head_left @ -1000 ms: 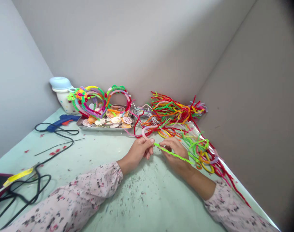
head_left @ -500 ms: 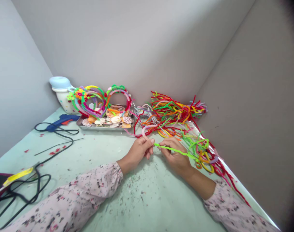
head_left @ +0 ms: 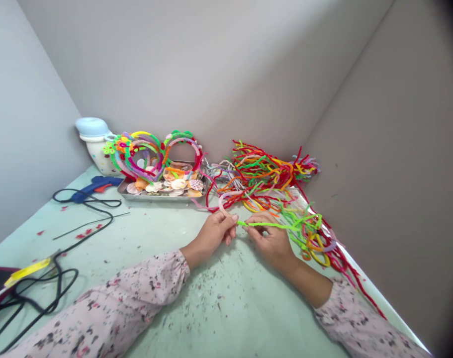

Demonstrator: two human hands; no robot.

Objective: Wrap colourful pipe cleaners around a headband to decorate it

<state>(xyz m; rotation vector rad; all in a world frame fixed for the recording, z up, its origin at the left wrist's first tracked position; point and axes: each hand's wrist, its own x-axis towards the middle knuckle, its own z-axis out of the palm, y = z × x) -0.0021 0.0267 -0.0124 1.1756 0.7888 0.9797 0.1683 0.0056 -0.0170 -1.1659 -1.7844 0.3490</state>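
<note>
Near the middle of the table, my left hand (head_left: 215, 232) pinches a curved band, whose pale pink fuzzy part (head_left: 222, 202) rises above the fingers. A short bright green part of it shows between my two hands. My right hand (head_left: 269, 241) is closed on a bright green pipe cleaner (head_left: 274, 225) just beside the left fingertips. The green strand runs rightward over the right fingers to a tangle of green and yellow pipe cleaners (head_left: 308, 228).
A metal tray (head_left: 159, 198) of shells with colourful headbands (head_left: 138, 136) stands behind my left hand. Pipe cleaners (head_left: 263, 166) pile up at the back right. At left are a blue glue gun (head_left: 95, 188), a black cord (head_left: 88, 238) and a white jar (head_left: 103, 154).
The free length of the green pipe cleaner has swung upward and now lies straighter across my right hand. Both hands stay in nearly the same place.
</note>
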